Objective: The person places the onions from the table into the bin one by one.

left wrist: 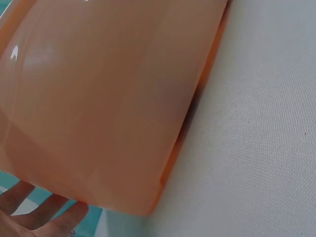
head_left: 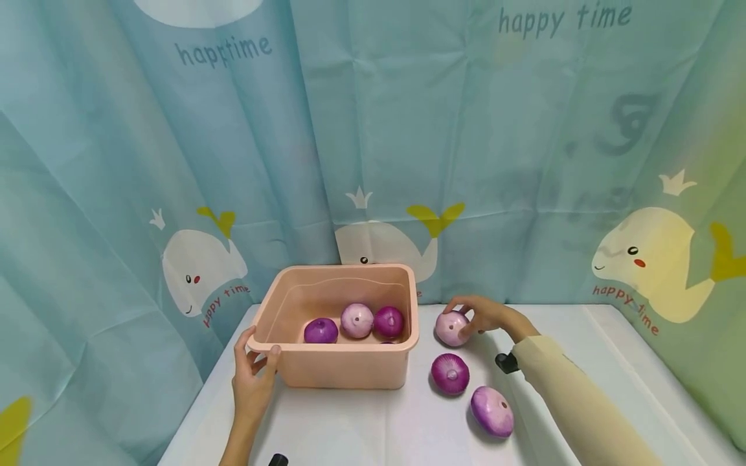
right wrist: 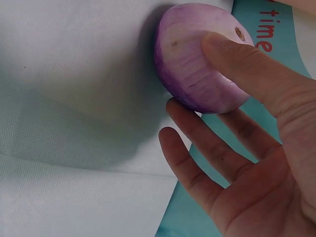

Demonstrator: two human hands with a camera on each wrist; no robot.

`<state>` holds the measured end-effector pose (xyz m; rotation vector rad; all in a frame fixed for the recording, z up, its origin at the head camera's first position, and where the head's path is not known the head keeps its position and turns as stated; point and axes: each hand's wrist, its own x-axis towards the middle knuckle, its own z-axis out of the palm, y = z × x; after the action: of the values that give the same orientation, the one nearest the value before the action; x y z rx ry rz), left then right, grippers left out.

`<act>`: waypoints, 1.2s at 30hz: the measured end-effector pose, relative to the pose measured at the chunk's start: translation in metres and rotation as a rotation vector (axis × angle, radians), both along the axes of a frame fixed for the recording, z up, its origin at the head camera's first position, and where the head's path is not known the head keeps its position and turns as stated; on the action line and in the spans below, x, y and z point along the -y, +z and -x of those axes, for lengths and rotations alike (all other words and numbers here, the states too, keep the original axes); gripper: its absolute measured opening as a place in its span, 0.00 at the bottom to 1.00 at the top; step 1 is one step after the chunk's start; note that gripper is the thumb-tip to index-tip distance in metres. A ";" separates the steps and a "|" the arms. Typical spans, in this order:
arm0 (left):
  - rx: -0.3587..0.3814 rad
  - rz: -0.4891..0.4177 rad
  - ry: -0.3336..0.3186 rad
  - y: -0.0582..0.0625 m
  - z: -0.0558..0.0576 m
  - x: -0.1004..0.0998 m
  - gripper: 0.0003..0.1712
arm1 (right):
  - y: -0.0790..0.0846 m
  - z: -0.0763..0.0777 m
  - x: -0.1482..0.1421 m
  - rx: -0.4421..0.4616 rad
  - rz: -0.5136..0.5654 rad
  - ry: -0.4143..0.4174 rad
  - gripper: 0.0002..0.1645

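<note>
A pink plastic bin [head_left: 344,367] stands at the back left of the table. My left hand [head_left: 252,388] grips its front left corner, thumb at the front rim and fingers along the left side; in the left wrist view those fingers [left wrist: 64,219] lie against the bin's edge. To the right of the bin, my right hand [head_left: 486,314] pinches a pale purple onion [head_left: 451,329] between thumb and fingers. The right wrist view has the thumb on top of this onion [right wrist: 192,64], with two fingers spread below it.
Inside the bin lie a purple onion [head_left: 320,331], a pale onion [head_left: 357,321] and a dark one [head_left: 388,322], plus another mostly hidden by the front wall. A dark onion [head_left: 450,374] and a two-toned onion [head_left: 492,412] lie on the table. A curtain [head_left: 495,259] hangs behind.
</note>
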<state>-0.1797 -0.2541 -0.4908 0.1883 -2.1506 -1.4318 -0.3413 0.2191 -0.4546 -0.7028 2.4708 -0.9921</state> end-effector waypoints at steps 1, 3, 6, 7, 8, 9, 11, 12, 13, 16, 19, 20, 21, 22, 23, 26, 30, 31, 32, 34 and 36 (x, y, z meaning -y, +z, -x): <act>-0.004 0.000 -0.004 0.000 0.000 0.000 0.38 | 0.000 0.000 0.000 0.002 0.000 -0.003 0.31; -0.010 0.002 -0.010 0.000 0.000 0.000 0.38 | 0.000 0.000 0.001 0.004 0.002 -0.007 0.31; -0.008 0.001 -0.007 0.000 -0.001 0.001 0.38 | 0.000 -0.001 0.002 0.001 0.001 -0.007 0.31; -0.003 0.004 -0.003 0.000 0.000 0.001 0.38 | 0.000 -0.001 0.001 0.004 -0.001 -0.013 0.31; 0.001 0.005 0.001 -0.001 0.000 0.001 0.38 | 0.000 -0.001 0.001 0.005 -0.003 -0.016 0.31; 0.004 0.005 0.004 -0.001 0.000 0.001 0.38 | -0.001 0.000 0.001 0.004 -0.007 -0.012 0.31; 0.010 0.008 0.010 -0.002 0.001 0.001 0.38 | -0.001 0.000 0.000 0.008 -0.015 -0.014 0.31; 0.008 0.010 0.009 -0.002 0.001 0.000 0.38 | 0.000 0.000 0.000 0.012 -0.018 -0.020 0.31; 0.007 0.012 0.006 -0.002 0.001 0.000 0.38 | 0.000 0.001 0.000 0.015 -0.019 -0.018 0.31; 0.002 0.014 0.000 -0.001 0.002 0.000 0.39 | 0.000 0.002 0.001 0.026 -0.018 -0.020 0.31; 0.002 0.006 0.006 -0.001 0.002 0.000 0.38 | 0.001 0.004 0.002 0.027 -0.027 -0.017 0.31; 0.003 0.004 0.011 -0.001 0.002 0.001 0.38 | 0.001 0.004 0.002 0.026 -0.031 -0.016 0.31; 0.004 0.005 0.018 0.000 0.002 0.001 0.38 | 0.001 0.005 0.003 0.027 -0.036 -0.019 0.31; 0.001 0.004 0.023 0.000 0.002 0.001 0.38 | 0.001 0.005 0.003 0.027 -0.039 -0.021 0.31; -0.002 0.004 0.024 0.000 0.002 0.002 0.38 | 0.001 0.005 0.004 0.026 -0.040 -0.022 0.31; -0.015 0.005 0.019 0.001 0.002 0.002 0.37 | 0.002 0.006 0.004 0.023 -0.036 -0.031 0.31; -0.012 0.001 0.011 0.001 0.002 0.002 0.38 | 0.002 0.006 0.003 0.014 -0.040 -0.028 0.31; -0.006 0.003 0.013 0.000 0.002 0.002 0.38 | 0.002 0.005 0.003 0.013 -0.041 -0.025 0.31; -0.003 0.004 0.014 0.000 0.002 0.001 0.38 | 0.001 0.005 0.003 0.013 -0.040 -0.021 0.31; -0.005 0.008 0.012 -0.001 0.002 0.002 0.38 | 0.001 0.004 0.003 0.007 -0.036 -0.016 0.31; -0.012 0.010 0.011 -0.001 0.002 0.002 0.38 | 0.002 0.003 0.004 0.007 -0.033 -0.012 0.31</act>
<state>-0.1821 -0.2564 -0.4922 0.1871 -2.1441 -1.4124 -0.3444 0.2155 -0.4525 -0.6736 2.4820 -0.9545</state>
